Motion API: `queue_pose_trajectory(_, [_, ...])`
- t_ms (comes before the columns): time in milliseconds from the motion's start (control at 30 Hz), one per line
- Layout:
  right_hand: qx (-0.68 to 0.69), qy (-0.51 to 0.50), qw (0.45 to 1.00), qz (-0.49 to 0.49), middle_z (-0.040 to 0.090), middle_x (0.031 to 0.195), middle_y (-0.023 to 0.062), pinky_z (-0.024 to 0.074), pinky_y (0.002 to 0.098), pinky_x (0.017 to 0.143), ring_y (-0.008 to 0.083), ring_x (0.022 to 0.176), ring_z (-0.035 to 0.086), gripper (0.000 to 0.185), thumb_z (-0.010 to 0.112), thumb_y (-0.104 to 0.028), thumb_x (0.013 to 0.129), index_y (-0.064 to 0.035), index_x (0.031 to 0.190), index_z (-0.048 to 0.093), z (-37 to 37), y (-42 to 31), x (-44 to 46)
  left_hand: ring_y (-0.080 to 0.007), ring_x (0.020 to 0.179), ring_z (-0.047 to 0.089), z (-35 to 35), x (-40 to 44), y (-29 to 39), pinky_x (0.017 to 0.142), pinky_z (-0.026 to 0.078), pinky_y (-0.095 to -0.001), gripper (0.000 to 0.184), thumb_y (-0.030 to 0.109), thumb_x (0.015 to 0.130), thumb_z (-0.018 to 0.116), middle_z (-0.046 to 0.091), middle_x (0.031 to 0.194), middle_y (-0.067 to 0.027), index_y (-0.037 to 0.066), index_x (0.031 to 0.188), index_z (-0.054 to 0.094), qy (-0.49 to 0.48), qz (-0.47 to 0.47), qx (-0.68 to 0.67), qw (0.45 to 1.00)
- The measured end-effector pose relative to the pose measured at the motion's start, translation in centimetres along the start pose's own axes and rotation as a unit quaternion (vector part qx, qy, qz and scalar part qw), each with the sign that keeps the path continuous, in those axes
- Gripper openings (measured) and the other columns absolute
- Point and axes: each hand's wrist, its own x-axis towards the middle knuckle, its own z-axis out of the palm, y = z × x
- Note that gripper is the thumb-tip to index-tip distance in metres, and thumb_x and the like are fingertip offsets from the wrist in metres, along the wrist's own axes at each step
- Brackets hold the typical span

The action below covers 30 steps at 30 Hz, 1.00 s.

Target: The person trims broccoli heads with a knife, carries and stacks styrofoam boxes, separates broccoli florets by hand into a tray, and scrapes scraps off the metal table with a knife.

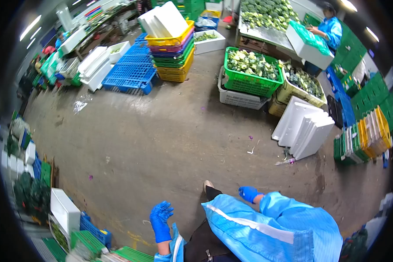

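Left hand curled, right hand rounded; blue gloves probably rubber.

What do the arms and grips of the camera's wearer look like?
The left grip and right grip both wear deep-blue gloves, ending short of light-blue sleeves. The right sleeve looks loose and creased; little of the left shows.

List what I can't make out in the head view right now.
All in the head view:
Right hand: fingers blurred and palm hidden by the hand itself, so whether it holds anything small is unclear.
Wearer's other foot: not visible past the blue smock; one shoe shows.
White foam box by the co-worker: green plastic covers its contents.
Green crate at bottom left: cut off by the bottom edge.
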Motion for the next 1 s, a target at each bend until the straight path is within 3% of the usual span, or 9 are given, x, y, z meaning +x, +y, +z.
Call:
queue_pose_trajectory(133, [0.015, 0.054, 0.998, 0.032, 0.067, 0.092, 0.0207, 0.0501, 0.0493, 0.075, 0.041, 0.086, 0.064, 0.029, 0.05, -0.027, 0.085, -0.0076, 0.087, 0.07, -7.6, 1.2, 12.5, -0.0274, 0.085, 0.066, 7.2, 7.5, 4.0, 0.074, 0.052, -0.0363, 0.036, 0.027, 0.091, 0.047, 0.067, 0.103, -0.0161, 0.001, 0.11, 0.063, 0.005, -0.047, 0.019, 0.999])
queue_pose_trajectory(300, [0.076, 0.131, 0.988, 0.001, 0.067, 0.095, 0.0194, 0.0498, 0.0473, 0.077, 0.0393, 0.089, 0.063, 0.028, 0.05, -0.028, 0.086, -0.008, 0.093, 0.069, -19.9, -3.4, 24.3, -0.0275, 0.084, 0.066, 14.4, 18.9, 11.3, 0.073, 0.052, -0.0355, 0.035, 0.026, 0.091, 0.047, 0.067, 0.102, -0.0164, 0.0, 0.11, 0.063, -0.043, -0.015, 0.065, 0.997])
queue_pose_trajectory(500, [0.166, 0.211, 0.962, -0.037, 0.066, 0.099, 0.0182, 0.0503, 0.0446, 0.078, 0.0382, 0.09, 0.062, 0.026, 0.053, -0.026, 0.087, -0.0083, 0.1, 0.067, -27.6, -7.2, 32.8, -0.0266, 0.084, 0.067, 23.2, 36.3, 16.7, 0.072, 0.052, -0.0346, 0.033, 0.024, 0.091, 0.048, 0.067, 0.103, -0.0166, 0.0, 0.109, 0.063, -0.106, -0.046, 0.105, 0.988])
queue_pose_trajectory(567, [0.164, 0.241, 0.957, -0.006, 0.066, 0.1, 0.0181, 0.0502, 0.0445, 0.079, 0.0375, 0.091, 0.063, 0.029, 0.054, -0.029, 0.087, -0.0076, 0.1, 0.067, -29.1, -7.0, 34.0, -0.0262, 0.084, 0.067, 28.5, 42.7, 19.9, 0.072, 0.052, -0.0342, 0.033, 0.023, 0.09, 0.049, 0.067, 0.103, -0.0166, 0.0, 0.109, 0.063, -0.16, -0.04, 0.102, 0.981])
queue_pose_trajectory(700, [0.187, 0.087, 0.962, 0.18, 0.068, 0.1, 0.0175, 0.0503, 0.0434, 0.082, 0.0361, 0.094, 0.064, 0.037, 0.056, -0.036, 0.085, -0.0059, 0.105, 0.067, -30.3, -3.9, 34.4, -0.0258, 0.085, 0.067, 41.0, 51.8, 25.0, 0.073, 0.054, -0.0339, 0.034, 0.025, 0.091, 0.048, 0.067, 0.101, -0.0168, 0.0, 0.11, 0.062, -0.235, -0.072, 0.12, 0.962])
queue_pose_trajectory(800, [0.234, 0.119, 0.933, 0.247, 0.068, 0.1, 0.0174, 0.0506, 0.0428, 0.082, 0.0361, 0.094, 0.064, 0.038, 0.057, -0.035, 0.085, -0.005, 0.106, 0.067, -34.2, -4.4, 35.3, -0.0261, 0.084, 0.067, 48.8, 56.9, 28.3, 0.073, 0.054, -0.0341, 0.033, 0.024, 0.09, 0.05, 0.068, 0.101, -0.0172, 0.0, 0.108, 0.063, -0.314, -0.091, 0.144, 0.934])
queue_pose_trajectory(833, [0.24, 0.125, 0.928, 0.255, 0.068, 0.1, 0.0174, 0.0506, 0.0428, 0.082, 0.0361, 0.094, 0.064, 0.038, 0.057, -0.035, 0.085, -0.005, 0.106, 0.067, -35.7, -5.0, 36.3, -0.0265, 0.084, 0.068, 51.4, 58.5, 29.0, 0.072, 0.054, -0.0344, 0.033, 0.024, 0.09, 0.051, 0.068, 0.101, -0.0176, 0.0, 0.108, 0.063, -0.332, -0.099, 0.147, 0.927])
queue_pose_trajectory(900, [0.375, 0.138, 0.869, 0.293, 0.068, 0.1, 0.0187, 0.0511, 0.0412, 0.082, 0.0349, 0.096, 0.064, 0.038, 0.058, -0.033, 0.085, -0.0029, 0.107, 0.066, -39.7, -6.4, 39.0, -0.0269, 0.084, 0.068, 55.9, 62.0, 29.6, 0.072, 0.054, -0.0348, 0.032, 0.023, 0.089, 0.051, 0.068, 0.101, -0.018, -0.001, 0.108, 0.063, -0.354, -0.107, 0.148, 0.917])
queue_pose_trajectory(1000, [0.325, 0.16, 0.892, 0.27, 0.067, 0.103, 0.0202, 0.0508, 0.0399, 0.084, 0.0331, 0.096, 0.065, 0.041, 0.06, -0.031, 0.085, -0.002, 0.114, 0.063, -42.4, -5.4, 45.9, -0.0278, 0.084, 0.068, 61.5, 67.2, 29.3, 0.071, 0.055, -0.0351, 0.034, 0.024, 0.089, 0.051, 0.067, 0.102, -0.019, -0.002, 0.108, 0.063, -0.376, -0.114, 0.161, 0.905])
